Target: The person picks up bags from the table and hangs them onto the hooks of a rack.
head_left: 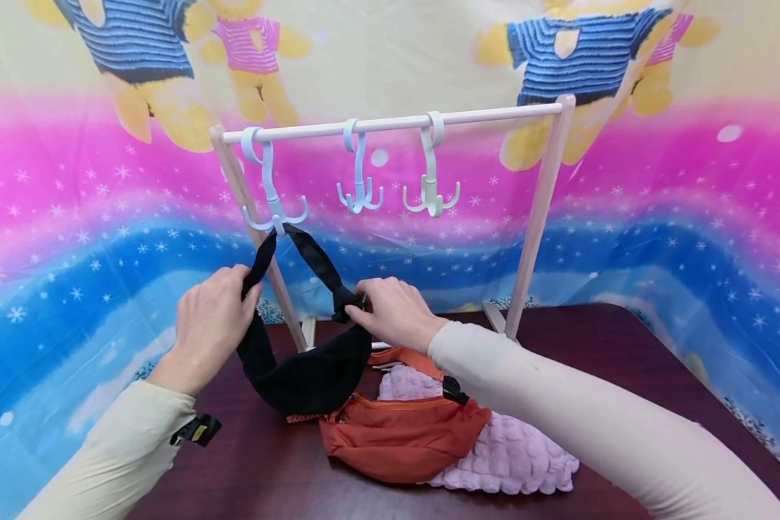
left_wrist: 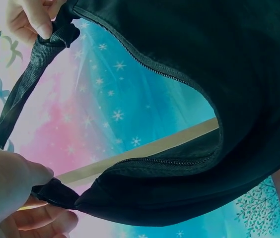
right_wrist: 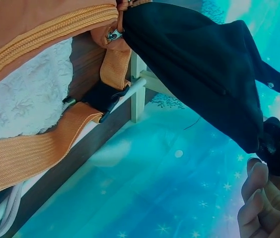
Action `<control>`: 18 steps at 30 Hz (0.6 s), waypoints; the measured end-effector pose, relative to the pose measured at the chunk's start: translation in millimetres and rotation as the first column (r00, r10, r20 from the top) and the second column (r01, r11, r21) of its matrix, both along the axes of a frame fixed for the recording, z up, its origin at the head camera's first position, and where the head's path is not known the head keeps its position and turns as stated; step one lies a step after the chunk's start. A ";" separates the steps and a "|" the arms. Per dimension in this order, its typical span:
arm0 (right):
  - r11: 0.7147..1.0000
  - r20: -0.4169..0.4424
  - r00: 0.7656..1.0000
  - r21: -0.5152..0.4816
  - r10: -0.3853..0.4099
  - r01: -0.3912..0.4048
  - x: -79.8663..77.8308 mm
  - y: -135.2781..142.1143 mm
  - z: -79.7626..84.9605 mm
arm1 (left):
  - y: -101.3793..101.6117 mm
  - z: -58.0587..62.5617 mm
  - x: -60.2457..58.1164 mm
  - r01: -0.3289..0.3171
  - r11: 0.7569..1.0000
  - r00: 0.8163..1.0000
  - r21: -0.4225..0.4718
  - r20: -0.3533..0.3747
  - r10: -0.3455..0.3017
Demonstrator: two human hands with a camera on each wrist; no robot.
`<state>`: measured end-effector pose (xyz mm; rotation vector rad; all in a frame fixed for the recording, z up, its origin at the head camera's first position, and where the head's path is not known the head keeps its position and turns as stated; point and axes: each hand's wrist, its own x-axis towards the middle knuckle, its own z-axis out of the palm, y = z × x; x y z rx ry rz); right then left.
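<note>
A black waist bag hangs by its strap at the leftmost pale-blue hook on the rack. The left hand grips the strap on its left side, thumb and fingers round it in the left wrist view. My right hand pinches the bunched, knotted part of the strap by the bag's right end; in the right wrist view the thumb and fingers close on that black bundle. An orange-red waist bag lies on the table just below, partly over a pink bubbly-textured bag.
The wooden rack's top bar also carries a second blue hook and a greenish-white hook. A right post stands on the dark table. Behind hangs a patterned cloth backdrop.
</note>
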<state>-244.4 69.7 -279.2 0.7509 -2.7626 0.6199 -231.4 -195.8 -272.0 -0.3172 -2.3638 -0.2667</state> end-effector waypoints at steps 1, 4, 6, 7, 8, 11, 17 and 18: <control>1.000 0.001 1.000 0.000 -0.002 0.002 0.0 0.0 -0.2 | 0.0 -0.1 0.2 -0.001 1.000 1.000 -0.001 -0.001 0.001; 1.000 0.005 1.000 0.000 -0.006 0.006 0.2 0.1 -1.0 | 0.0 -1.4 -0.2 -0.003 1.000 1.000 -0.006 -0.009 0.003; 1.000 0.007 1.000 0.001 -0.009 0.009 0.3 0.1 -1.7 | 0.0 -2.5 -0.8 -0.006 1.000 1.000 -0.007 -0.016 0.006; 1.000 0.007 1.000 0.002 -0.009 0.009 0.4 0.1 -1.9 | -0.1 -3.0 -1.1 -0.008 1.000 1.000 -0.006 -0.020 0.008; 1.000 0.008 1.000 0.001 -0.009 0.009 0.4 0.0 -2.2 | -0.5 -3.7 -1.6 -0.011 1.000 1.000 -0.005 -0.024 0.011; 1.000 0.010 1.000 -0.004 -0.007 0.007 0.7 0.1 -2.7 | -1.4 -4.8 -2.4 -0.019 1.000 0.999 -0.001 -0.028 0.019; 1.000 0.010 1.000 -0.009 0.002 -0.002 -0.1 2.4 -4.6 | -3.0 -4.9 -2.4 -0.027 1.000 0.999 0.002 -0.031 0.027; 1.000 0.011 1.000 -0.011 0.003 -0.003 -0.3 2.9 -5.0 | -3.0 -4.7 -2.1 -0.028 1.000 0.999 0.002 -0.032 0.028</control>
